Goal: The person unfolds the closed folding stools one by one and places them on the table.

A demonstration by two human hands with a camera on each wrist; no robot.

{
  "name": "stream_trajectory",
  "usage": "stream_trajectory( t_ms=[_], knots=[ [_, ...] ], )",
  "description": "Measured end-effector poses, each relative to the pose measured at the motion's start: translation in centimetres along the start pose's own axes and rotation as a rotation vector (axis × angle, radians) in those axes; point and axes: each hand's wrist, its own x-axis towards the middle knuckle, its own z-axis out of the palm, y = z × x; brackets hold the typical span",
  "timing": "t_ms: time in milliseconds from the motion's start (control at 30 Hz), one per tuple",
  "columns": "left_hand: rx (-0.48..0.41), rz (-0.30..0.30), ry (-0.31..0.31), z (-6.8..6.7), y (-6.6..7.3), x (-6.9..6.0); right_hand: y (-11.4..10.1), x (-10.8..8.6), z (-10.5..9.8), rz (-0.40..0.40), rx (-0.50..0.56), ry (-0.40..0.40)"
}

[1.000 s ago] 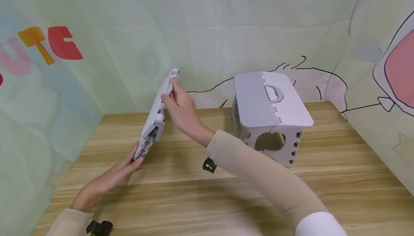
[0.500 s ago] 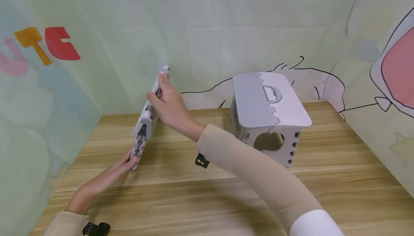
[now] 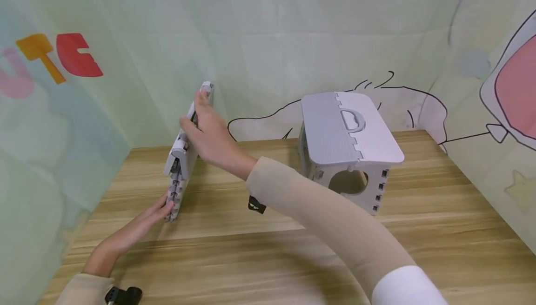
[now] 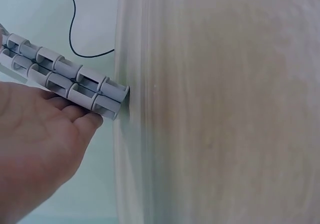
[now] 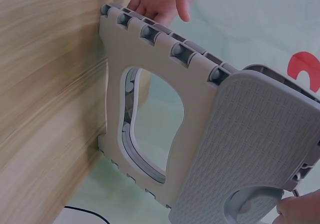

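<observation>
A grey and white folding step stool (image 3: 179, 144), folded flat, stands on edge toward the left of the table. My right hand (image 3: 213, 137) grips its upper part, thumb on the near side and fingers reaching up the seat edge. Low on the hinged leg edge, my left hand (image 3: 133, 234) rests against the stool with fingers extended and thumb alongside. In the left wrist view the palm (image 4: 40, 139) faces up beside the double row of leg hinges (image 4: 65, 74). The right wrist view shows the leg panel's large opening and the woven-textured seat half (image 5: 265, 129); its feet meet the wood.
An unfolded matching step stool (image 3: 349, 128) stands upright on the right of the wooden table (image 3: 234, 268), its carry handle (image 3: 353, 121) on top. A printed cloth backdrop (image 3: 259, 44) rises behind and at both sides.
Both hands have moved left with the folded stool. It has turned more edge-on and upright, and its lower end has come down. The unfolded stool has stayed put.
</observation>
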Motion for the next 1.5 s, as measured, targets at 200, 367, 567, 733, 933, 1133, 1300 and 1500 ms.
stream_trajectory(
  t_ms=[200,367,567,733,933,1133,1300,1500],
  knots=[
    [0.013,-0.068,-0.004,-0.2,0.0,-0.4,-0.8,0.7,0.5,0.005,-0.105,-0.044],
    [-0.007,-0.054,-0.009,-0.4,0.1,-0.5,-1.5,1.3,0.8,-0.005,-0.221,-0.077],
    [-0.038,-0.051,-0.019,-0.5,0.0,-0.4,-1.9,1.9,1.2,-0.01,-0.263,-0.084],
    [-0.057,-0.039,-0.026,-0.7,-0.1,-0.3,-2.3,2.1,1.4,-0.001,-0.246,-0.089],
    [-0.083,-0.039,-0.029,-0.8,0.0,-0.3,-2.8,2.9,2.0,0.023,-0.328,-0.113],
    [-0.107,-0.065,-0.033,-1.0,-0.3,-0.4,-3.2,3.7,3.1,0.005,-0.421,-0.121],
    [-0.132,-0.056,-0.048,-1.1,-0.5,-0.5,-3.3,3.9,3.5,0.001,-0.42,-0.137],
    [-0.164,0.01,-0.048,-1.0,-0.6,-0.3,-3.4,4.4,3.7,0.002,-0.452,-0.15]
  ],
)
